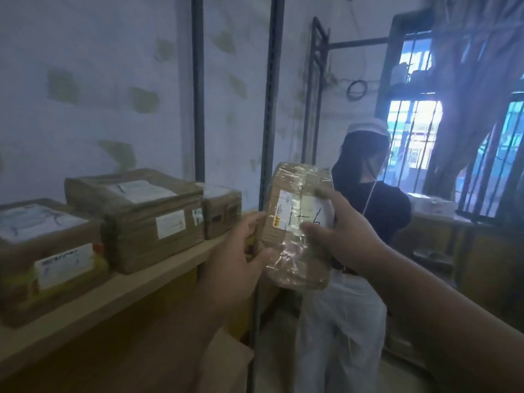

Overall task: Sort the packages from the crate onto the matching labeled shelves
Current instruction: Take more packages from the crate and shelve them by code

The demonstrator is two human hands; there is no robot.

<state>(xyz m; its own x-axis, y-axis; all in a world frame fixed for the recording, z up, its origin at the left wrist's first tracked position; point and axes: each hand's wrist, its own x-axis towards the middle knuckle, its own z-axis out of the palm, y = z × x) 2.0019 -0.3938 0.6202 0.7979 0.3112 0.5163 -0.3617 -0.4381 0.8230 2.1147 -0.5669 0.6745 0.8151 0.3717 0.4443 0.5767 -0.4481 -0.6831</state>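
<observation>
Package in play: a tape-wrapped brown parcel (297, 225), held up in front of the person, just right of the shelf end and clear of it.
Left hand (238, 251): fingers and thumb curled round the parcel's lower left edge.
Right hand (344, 236): gripping the right side, thumb pressed across the white label (300, 212).
Writing: handwritten marks on that label, seemingly "1-6" or close to it; the fine print beside them is too small to read. A small yellow patch sits at the label's lower left.
Step in hand: looks like the read-the-label check, parcel not yet shelved.
Next move: judged, match that mark to a shelf tag, though none is legible here.
Wooden shelf (175, 259): three taped boxes (147, 219) in a row, each with white labels, text blurred.
Beyond: another person (365, 211) stands by the barred window (411, 134).
</observation>
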